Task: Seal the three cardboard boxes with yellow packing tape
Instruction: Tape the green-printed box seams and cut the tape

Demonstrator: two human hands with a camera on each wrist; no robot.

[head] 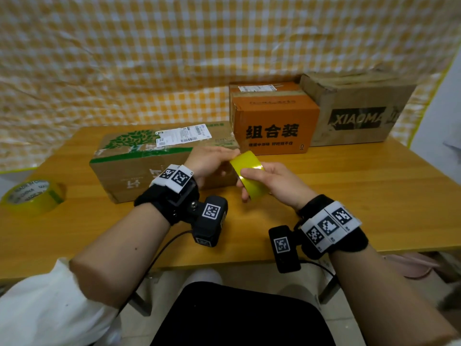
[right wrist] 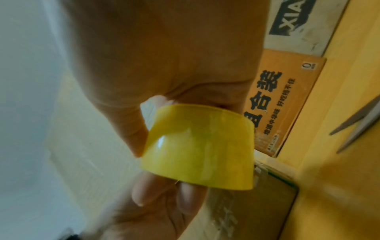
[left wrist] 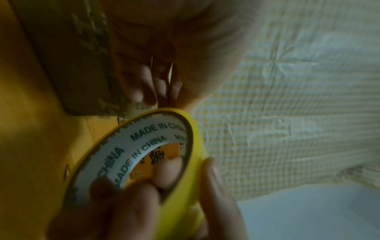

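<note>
Holds the yellow tape roll (head: 249, 176) up off the counter (head: 349, 196), just in front of the long box with the green tree print (head: 159, 158), near its right end. Grips it in the right hand (head: 272, 182), with the thumb laid on the outer band and the other fingers curled under the roll and through its white core. Sets the left hand (head: 209, 163) against the opposite side, fingertips bent and pinching at the roll's rim, apparently hunting for the free end. Cannot tell whether any tape is lifted yet. Shows no yellow strip on any box top, so probably the opening step, with all three seams to do.

Risks from here:
- Tearing off a sliver instead of the full width, if a nail catches only one corner.
- Letting a freed end fold back on itself or stick to the fingers.
- Pulling too short a length for the long box's seam.
- Nudging that box askew, close as it stands to both hands.

Farther back, finds the orange box (head: 274, 123) just behind the long box's right end, and the worn brown box marked XIAOMA (head: 359, 108) just beside it on the right. Has a second tape roll (head: 32, 196) lying flat near the counter's left edge, well apart. Shows scissors (right wrist: 357, 123) on the counter only in the right wrist view. Backs everything with a yellow checked cloth (head: 149, 58).
</note>
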